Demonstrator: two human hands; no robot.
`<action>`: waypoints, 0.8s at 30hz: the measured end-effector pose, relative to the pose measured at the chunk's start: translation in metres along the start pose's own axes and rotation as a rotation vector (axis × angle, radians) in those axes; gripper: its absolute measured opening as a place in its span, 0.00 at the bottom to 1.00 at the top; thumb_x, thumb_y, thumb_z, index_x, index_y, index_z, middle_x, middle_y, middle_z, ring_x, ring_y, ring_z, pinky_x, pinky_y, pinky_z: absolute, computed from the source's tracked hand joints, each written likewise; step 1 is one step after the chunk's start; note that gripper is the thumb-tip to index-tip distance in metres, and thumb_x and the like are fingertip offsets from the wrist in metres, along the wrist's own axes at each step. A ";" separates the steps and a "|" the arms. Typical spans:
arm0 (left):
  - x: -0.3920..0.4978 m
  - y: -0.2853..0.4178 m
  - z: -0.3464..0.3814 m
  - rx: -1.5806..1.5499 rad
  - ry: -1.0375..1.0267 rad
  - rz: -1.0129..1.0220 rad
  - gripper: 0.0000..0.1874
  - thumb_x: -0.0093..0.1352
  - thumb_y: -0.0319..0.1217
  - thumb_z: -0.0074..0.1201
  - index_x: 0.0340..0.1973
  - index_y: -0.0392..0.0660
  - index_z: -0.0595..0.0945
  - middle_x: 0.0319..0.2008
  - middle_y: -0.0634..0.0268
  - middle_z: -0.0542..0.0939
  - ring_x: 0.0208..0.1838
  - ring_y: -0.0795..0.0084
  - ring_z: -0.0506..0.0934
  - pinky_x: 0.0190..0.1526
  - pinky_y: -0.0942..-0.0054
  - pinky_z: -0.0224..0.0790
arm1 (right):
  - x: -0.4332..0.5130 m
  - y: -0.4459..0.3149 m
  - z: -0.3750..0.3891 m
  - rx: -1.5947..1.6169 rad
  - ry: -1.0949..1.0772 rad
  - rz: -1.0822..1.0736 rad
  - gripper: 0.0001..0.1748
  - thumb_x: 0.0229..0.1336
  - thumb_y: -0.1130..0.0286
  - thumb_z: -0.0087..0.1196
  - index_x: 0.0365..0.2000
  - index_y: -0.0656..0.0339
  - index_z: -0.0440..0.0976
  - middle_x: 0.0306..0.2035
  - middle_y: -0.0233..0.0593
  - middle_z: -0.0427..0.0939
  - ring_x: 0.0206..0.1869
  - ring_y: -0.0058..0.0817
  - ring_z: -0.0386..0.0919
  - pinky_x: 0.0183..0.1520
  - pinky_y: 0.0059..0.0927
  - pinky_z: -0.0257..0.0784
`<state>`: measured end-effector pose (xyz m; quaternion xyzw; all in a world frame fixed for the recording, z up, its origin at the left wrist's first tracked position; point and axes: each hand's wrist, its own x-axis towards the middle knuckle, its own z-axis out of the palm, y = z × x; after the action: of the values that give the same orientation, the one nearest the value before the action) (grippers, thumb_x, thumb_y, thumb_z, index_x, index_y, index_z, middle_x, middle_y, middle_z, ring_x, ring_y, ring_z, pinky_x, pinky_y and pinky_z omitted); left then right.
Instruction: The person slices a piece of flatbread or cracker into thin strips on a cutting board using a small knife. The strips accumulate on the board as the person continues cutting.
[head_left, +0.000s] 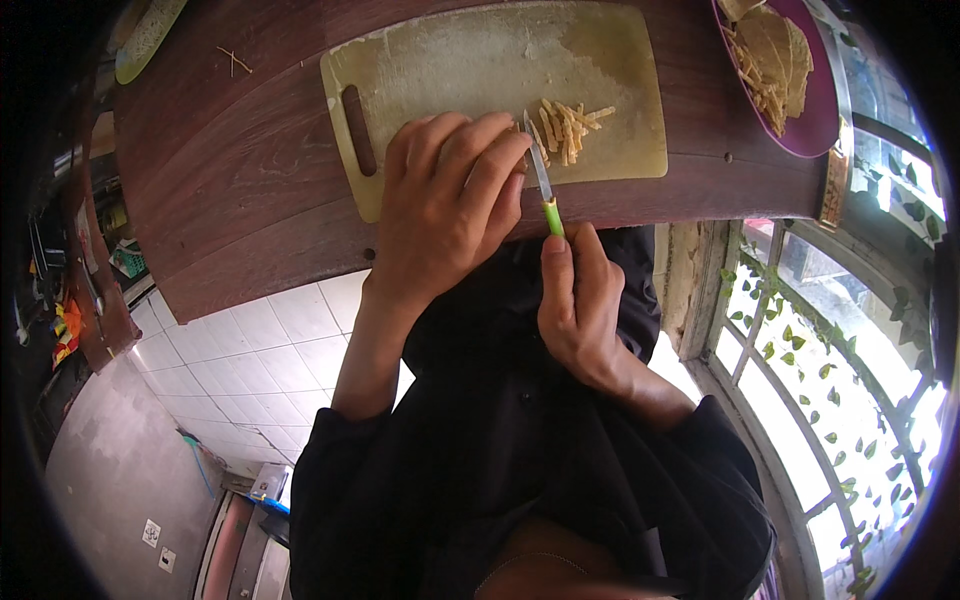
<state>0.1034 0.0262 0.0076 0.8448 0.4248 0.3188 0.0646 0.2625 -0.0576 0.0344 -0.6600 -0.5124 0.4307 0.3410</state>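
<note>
My right hand (581, 300) grips the green handle of a small kitchen knife (540, 169), its blade pointing away from me over the cutting board (465, 56). Curled fingers of my left hand (454, 187) press down on the board just left of the blade. A brownish food piece shows only as a sliver under those fingertips; most of it is hidden. Right of the blade lies a loose heap of thin tan strips (570, 131), possibly cut tempeh or tofu. The pale, worn board has a slotted handle at its left end.
A purple plastic bowl (817, 112) with tan slices and strips stands at the table's right end. Thin stray strips (235, 60) lie on the brown wooden table (247, 165). At the far left is a green-rimmed container (150, 41) of pale shreds. Windows with leafy vines (817, 360) are to my right.
</note>
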 end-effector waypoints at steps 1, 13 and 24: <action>0.000 0.000 -0.001 -0.006 -0.004 -0.002 0.18 0.65 0.29 0.65 0.50 0.47 0.81 0.54 0.66 0.80 0.57 0.60 0.76 0.61 0.52 0.67 | 0.000 0.000 0.000 0.013 -0.004 -0.002 0.04 0.71 0.77 0.49 0.38 0.68 0.69 0.20 0.56 0.73 0.21 0.56 0.74 0.23 0.47 0.64; 0.004 0.001 -0.005 -0.043 0.006 0.005 0.10 0.63 0.26 0.65 0.39 0.44 0.81 0.51 0.64 0.81 0.56 0.58 0.77 0.60 0.52 0.69 | -0.008 -0.003 0.008 0.266 -0.082 0.130 0.12 0.78 0.72 0.42 0.34 0.68 0.66 0.20 0.50 0.70 0.19 0.47 0.69 0.25 0.43 0.60; 0.004 -0.001 -0.006 -0.094 0.025 -0.002 0.10 0.62 0.24 0.65 0.39 0.43 0.81 0.50 0.64 0.82 0.55 0.57 0.78 0.59 0.52 0.69 | -0.011 -0.008 0.016 0.272 -0.075 0.131 0.12 0.79 0.72 0.42 0.35 0.67 0.65 0.19 0.49 0.69 0.17 0.44 0.68 0.23 0.42 0.59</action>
<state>0.1011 0.0285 0.0138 0.8363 0.4110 0.3490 0.0992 0.2434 -0.0661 0.0371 -0.6232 -0.4175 0.5419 0.3791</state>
